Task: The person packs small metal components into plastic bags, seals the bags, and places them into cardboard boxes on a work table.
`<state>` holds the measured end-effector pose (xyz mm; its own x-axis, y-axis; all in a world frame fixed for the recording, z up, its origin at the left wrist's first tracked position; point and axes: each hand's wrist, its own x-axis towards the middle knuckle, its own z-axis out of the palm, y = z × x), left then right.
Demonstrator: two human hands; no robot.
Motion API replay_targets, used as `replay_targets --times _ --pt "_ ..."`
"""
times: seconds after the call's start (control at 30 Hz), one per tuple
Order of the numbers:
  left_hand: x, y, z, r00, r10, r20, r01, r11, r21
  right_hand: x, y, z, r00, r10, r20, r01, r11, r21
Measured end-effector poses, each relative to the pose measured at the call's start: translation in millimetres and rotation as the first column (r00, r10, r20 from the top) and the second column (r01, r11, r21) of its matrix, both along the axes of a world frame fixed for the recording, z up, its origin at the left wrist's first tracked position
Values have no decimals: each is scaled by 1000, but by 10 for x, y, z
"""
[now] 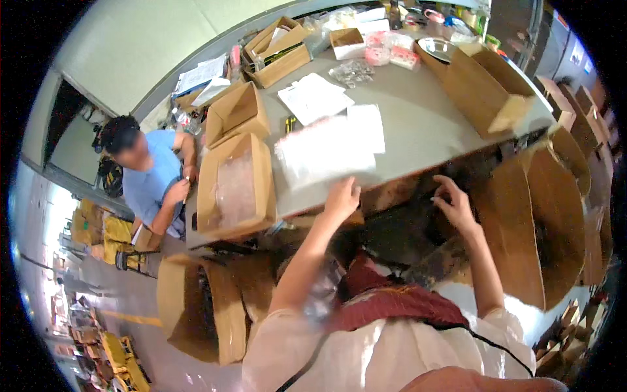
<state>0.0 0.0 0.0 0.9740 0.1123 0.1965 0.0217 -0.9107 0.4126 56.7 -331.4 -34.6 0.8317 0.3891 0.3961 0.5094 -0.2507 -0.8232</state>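
Note:
My left hand (343, 198) is at the table's front edge, just below a stack of clear plastic bags (320, 157). Its thumb and forefinger stretch forward, slightly apart, and I see nothing held in them. Whether the fingertips touch the bags, I cannot tell. Off the front edge to the right hangs my right hand (456, 206), its fingers bent but spread, with nothing between them. A large open cardboard box (513, 215) stands to the right of that hand. White papers (315, 98) lie behind the bags.
Cardboard boxes stand along the left of the grey table (408, 140), one holding a clear-wrapped stack (235, 186). An open carton (480, 85) sits at the right end. Pink and white packs (392, 52) lie at the back. A person in blue (153, 173) works at the left.

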Motion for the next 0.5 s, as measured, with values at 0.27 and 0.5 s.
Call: replay_targets --times 0.27,0.5 --pt "199 -381 -993 983 -183 10 179 969 171 594 1027 -170 998 -62 8 62 966 -250" --pt "191 -318 -1417 967 -223 122 229 973 -40 1170 1232 -915 995 -99 -2 95 956 -279"
